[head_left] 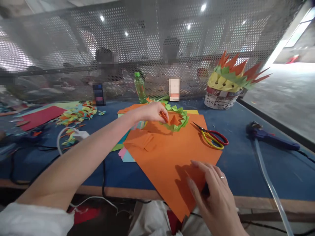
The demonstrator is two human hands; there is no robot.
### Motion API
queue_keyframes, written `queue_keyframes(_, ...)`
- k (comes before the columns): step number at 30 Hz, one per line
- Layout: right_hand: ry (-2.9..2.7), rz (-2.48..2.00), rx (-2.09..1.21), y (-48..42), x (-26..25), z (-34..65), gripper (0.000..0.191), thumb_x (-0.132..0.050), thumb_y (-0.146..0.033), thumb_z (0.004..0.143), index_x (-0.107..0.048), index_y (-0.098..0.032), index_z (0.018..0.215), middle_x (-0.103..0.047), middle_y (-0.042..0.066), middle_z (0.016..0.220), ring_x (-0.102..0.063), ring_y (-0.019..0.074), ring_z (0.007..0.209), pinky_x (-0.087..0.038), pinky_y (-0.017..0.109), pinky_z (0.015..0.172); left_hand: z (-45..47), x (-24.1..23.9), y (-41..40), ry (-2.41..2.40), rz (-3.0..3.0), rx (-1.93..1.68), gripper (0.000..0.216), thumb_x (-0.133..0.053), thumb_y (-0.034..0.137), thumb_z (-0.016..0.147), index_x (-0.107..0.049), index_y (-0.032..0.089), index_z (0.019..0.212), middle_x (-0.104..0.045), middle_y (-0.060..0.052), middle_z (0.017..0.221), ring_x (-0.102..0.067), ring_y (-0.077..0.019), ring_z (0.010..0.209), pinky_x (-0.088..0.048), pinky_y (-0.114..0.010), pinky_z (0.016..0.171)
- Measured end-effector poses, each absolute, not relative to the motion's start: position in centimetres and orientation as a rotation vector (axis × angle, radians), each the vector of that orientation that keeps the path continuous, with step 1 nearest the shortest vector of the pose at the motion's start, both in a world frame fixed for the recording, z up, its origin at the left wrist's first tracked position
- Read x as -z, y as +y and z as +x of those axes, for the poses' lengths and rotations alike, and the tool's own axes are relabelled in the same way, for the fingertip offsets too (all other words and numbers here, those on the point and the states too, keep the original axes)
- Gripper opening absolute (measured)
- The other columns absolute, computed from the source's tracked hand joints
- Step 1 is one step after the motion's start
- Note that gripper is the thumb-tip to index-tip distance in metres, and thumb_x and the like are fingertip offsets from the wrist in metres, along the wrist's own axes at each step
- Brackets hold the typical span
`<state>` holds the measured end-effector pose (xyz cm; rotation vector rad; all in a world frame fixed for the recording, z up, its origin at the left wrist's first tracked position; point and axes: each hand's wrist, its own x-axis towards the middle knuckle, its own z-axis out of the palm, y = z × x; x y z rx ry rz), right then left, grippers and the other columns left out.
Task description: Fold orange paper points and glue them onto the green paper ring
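Note:
My left hand (155,112) reaches far across the table, its fingers pinched on a small folded orange paper piece (164,116). Just beside it lies a ring of green paper points (183,122), with another folded orange piece (174,120) inside. Under these is a large orange paper sheet (172,160), with smaller cut orange papers (141,139) on its left. My right hand (214,186), fingers apart and holding nothing, hovers over or rests on the sheet's near edge; contact is unclear. Scissors with red and yellow handles (213,137) lie partly on the sheet.
A spiky paper crown (225,80) stands at the back right. A glue gun (273,136) with a clear glue stick lies at right. A green-capped bottle (139,88) stands by the mesh panel. Paper scraps (81,114), red paper (41,116) and cables are at left.

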<state>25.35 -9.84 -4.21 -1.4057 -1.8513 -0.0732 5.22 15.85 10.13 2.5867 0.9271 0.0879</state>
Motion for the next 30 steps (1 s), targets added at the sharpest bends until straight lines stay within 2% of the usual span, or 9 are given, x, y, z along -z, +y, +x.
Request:
queue_keyframes(1, -1.856, -1.404, 0.097, -9.8, 4.3, 25.4, 0.033, -0.056, -0.032, 0.100, -0.052, -0.019, 0.130, -0.066, 0.007, 0.117, -0.057, 0.0219, 0.111, -0.041, 0.036, 0.094, 5.4, -10.2, 16.9, 0.945, 2.590, -0.049, 0.016, -0.071, 0.027, 0.094, -0.071, 0.014, 0.103, -0.074, -0.005, 0.101, -0.071, -0.0186, 0.089, -0.059, -0.036, 0.082)
queue_keyframes(3, -1.860, -1.400, 0.155, -9.6, 4.5, 25.4, 0.033, -0.055, -0.033, 0.100, -0.053, -0.018, 0.129, -0.068, 0.007, 0.115, -0.059, 0.0225, 0.108, -0.042, 0.036, 0.092, 5.6, -10.1, 18.8, 0.986, 2.588, 0.007, 0.024, -0.067, 0.034, 0.098, -0.068, 0.014, 0.110, -0.071, -0.007, 0.109, -0.070, -0.0196, 0.093, -0.060, -0.038, 0.083)
queue_keyframes(9, -1.864, -1.398, 0.231, -9.4, 4.6, 25.1, 0.030, -0.052, -0.035, 0.101, -0.055, -0.018, 0.126, -0.071, 0.007, 0.109, -0.063, 0.0233, 0.102, -0.043, 0.037, 0.089, 5.4, -9.2, 21.5, 1.033, 2.580, 0.085, 0.030, -0.066, 0.035, 0.099, -0.064, 0.015, 0.122, -0.066, -0.009, 0.122, -0.068, -0.0228, 0.102, -0.059, -0.041, 0.086)
queue_keyframes(20, -1.878, -1.439, 0.263, -9.3, 4.4, 24.9, 0.029, -0.049, -0.039, 0.102, -0.057, -0.019, 0.122, -0.072, 0.006, 0.106, -0.063, 0.0234, 0.100, -0.041, 0.037, 0.088, 5.4, -10.6, 19.2, 0.943, 2.658, 0.061, 0.028, -0.066, 0.034, 0.099, -0.065, 0.015, 0.119, -0.067, -0.009, 0.121, -0.067, -0.0229, 0.103, -0.059, -0.043, 0.089)
queue_keyframes(30, -1.912, -1.477, 0.241, -9.3, 5.0, 25.2, 0.027, -0.053, -0.037, 0.100, -0.057, -0.022, 0.122, -0.072, 0.005, 0.108, -0.063, 0.0236, 0.102, -0.041, 0.037, 0.089, 7.9, -9.6, 18.3, 1.029, 2.730, -0.051, 0.030, -0.065, 0.035, 0.099, -0.064, 0.015, 0.122, -0.066, -0.009, 0.122, -0.067, -0.0231, 0.103, -0.059, -0.042, 0.087)
